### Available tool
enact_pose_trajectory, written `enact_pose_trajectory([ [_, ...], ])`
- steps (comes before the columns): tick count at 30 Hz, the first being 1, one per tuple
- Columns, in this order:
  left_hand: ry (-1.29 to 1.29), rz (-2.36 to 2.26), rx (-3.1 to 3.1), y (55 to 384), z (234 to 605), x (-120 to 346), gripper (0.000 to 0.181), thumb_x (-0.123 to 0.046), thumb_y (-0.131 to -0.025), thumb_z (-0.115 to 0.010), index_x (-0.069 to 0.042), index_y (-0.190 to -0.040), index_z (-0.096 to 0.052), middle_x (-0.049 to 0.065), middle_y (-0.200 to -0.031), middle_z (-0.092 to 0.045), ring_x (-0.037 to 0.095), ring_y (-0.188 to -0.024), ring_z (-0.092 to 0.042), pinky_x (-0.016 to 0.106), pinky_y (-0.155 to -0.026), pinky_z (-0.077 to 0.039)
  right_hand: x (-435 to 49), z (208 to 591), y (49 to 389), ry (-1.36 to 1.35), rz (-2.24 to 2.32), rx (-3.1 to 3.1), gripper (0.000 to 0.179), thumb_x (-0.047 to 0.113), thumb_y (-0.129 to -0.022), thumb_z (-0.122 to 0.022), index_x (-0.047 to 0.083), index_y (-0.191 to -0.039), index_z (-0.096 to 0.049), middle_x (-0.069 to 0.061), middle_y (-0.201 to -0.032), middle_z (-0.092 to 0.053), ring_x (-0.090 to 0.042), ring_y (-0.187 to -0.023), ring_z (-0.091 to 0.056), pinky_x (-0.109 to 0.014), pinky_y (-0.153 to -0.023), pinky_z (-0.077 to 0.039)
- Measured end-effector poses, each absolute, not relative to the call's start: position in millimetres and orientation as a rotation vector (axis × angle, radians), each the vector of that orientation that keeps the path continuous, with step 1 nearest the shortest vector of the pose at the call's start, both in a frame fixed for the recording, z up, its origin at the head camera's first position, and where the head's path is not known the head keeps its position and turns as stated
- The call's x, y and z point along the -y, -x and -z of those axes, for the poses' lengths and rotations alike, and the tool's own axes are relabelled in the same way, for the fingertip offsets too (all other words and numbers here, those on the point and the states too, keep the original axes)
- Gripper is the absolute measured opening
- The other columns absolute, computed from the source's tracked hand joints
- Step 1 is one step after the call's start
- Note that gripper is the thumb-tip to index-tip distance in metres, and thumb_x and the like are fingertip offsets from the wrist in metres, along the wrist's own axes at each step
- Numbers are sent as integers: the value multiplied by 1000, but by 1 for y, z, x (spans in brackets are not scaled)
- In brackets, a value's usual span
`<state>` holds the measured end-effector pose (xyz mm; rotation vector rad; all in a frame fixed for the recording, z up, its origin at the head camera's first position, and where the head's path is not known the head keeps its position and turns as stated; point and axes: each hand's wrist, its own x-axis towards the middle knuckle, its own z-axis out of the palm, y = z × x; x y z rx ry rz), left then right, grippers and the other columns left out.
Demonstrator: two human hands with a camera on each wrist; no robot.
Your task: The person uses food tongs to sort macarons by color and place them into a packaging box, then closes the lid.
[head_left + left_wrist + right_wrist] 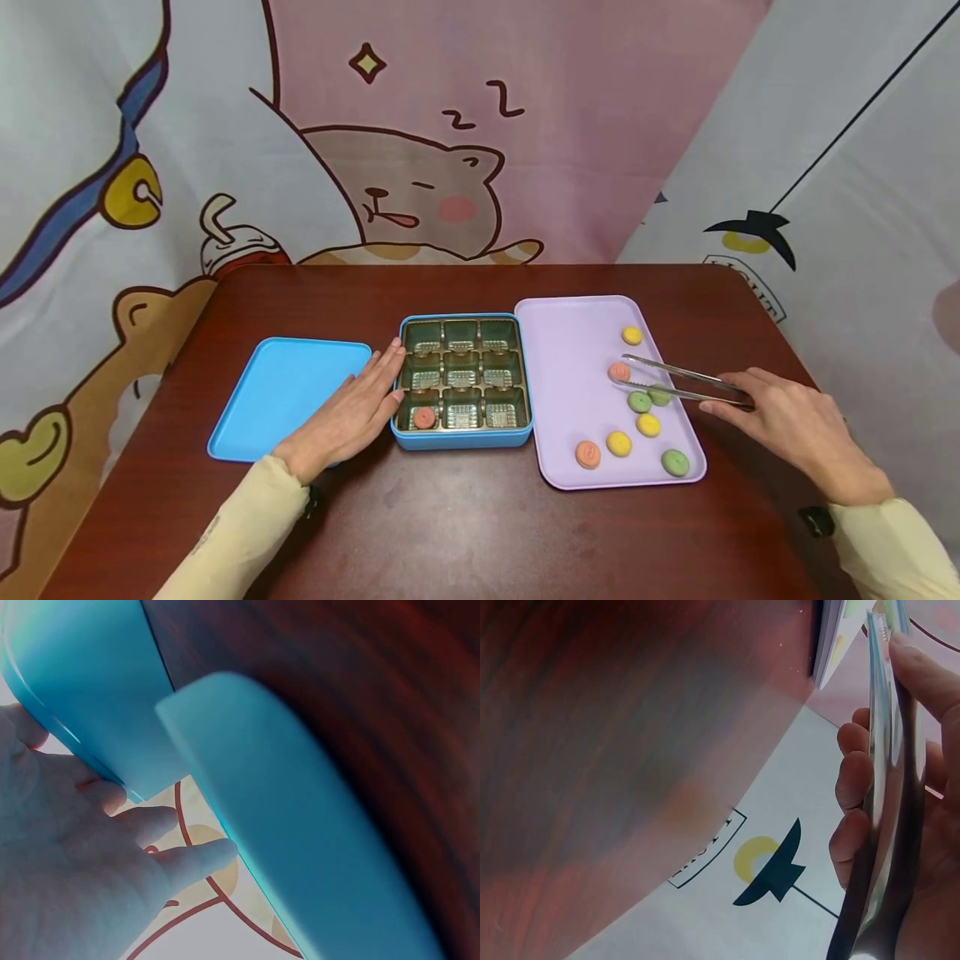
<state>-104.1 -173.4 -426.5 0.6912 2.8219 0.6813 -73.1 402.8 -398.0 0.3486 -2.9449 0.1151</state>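
My left hand (356,412) rests straight-fingered against the left side of a blue box (465,439). The box has a gold insert of several compartments, with a pink cookie (424,417) in the front-left one. My right hand (795,421) grips metal tongs (686,383), seen along their length in the right wrist view (889,795). Their spread tips lie on either side of another pink cookie (618,372) on the lilac tray (558,375). Close by the lower tong arm are a green cookie (640,402) and a second green cookie (660,396), partly covered by it.
A blue lid (292,400) lies left of the box, partly under my left forearm. Yellow (632,335), green (675,462) and pink cookies (588,454) are spread over the tray. The tray stands right beside the box on a dark wooden table (465,525), with a printed cloth behind.
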Motion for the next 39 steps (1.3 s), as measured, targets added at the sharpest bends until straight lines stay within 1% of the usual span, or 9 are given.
enact_pose_trajectory([
  [5,-698,-679,-2822,104,427,173,65,-40,-114,-33,-10,-167,-13,2,-174,-3,37,-158,-11,70,-117,-22,-403,398,75,-355,-115,2949,54,46,-78,-89,7,-112,-76,-8,-95,-71,-21,-68,-62,-43,-47,-48],
  [9,-693,-679,-2821,104,426,173,65,-39,-114,-34,-10,-168,-12,1,-174,-3,37,-158,-11,70,-117,-22,-401,397,77,-362,-112,2944,52,45,-78,-89,8,-111,-76,-9,-95,-71,-22,-68,-62,-44,-47,-48],
  [13,-695,-681,-2825,104,426,173,65,-38,-114,-35,-10,-167,-12,2,-174,-3,37,-158,-11,70,-117,-23,-401,397,79,-366,-101,2954,52,46,-77,-90,9,-110,-77,-7,-92,-71,-20,-66,-60,-42,-47,-48],
  [20,-686,-675,-2816,104,425,173,65,-38,-114,-35,-11,-168,-11,1,-174,-2,36,-158,-10,69,-118,-22,-404,397,83,-402,-82,2943,51,45,-76,-91,10,-110,-77,-6,-92,-72,-17,-63,-58,-35,-44,-42],
  [24,-686,-673,-2821,104,426,173,65,-39,-114,-35,-10,-168,-12,1,-174,-2,36,-158,-10,69,-117,-22,-405,397,84,-395,-77,2952,52,45,-76,-91,9,-111,-77,-6,-92,-72,-15,-63,-57,-33,-44,-41],
  [33,-694,-677,-2823,104,426,173,65,-38,-114,-35,-10,-167,-12,1,-174,-2,36,-158,-11,70,-117,-22,-405,396,86,-397,-88,2964,51,44,-77,-90,10,-111,-77,-8,-94,-72,-18,-65,-60,-36,-45,-43],
  [39,-690,-681,-2822,103,425,173,65,-39,-114,-35,-11,-168,-12,0,-174,-2,36,-158,-11,69,-117,-22,-405,396,86,-403,-88,2963,49,44,-77,-90,10,-110,-77,-7,-93,-72,-18,-65,-60,-36,-44,-43],
])
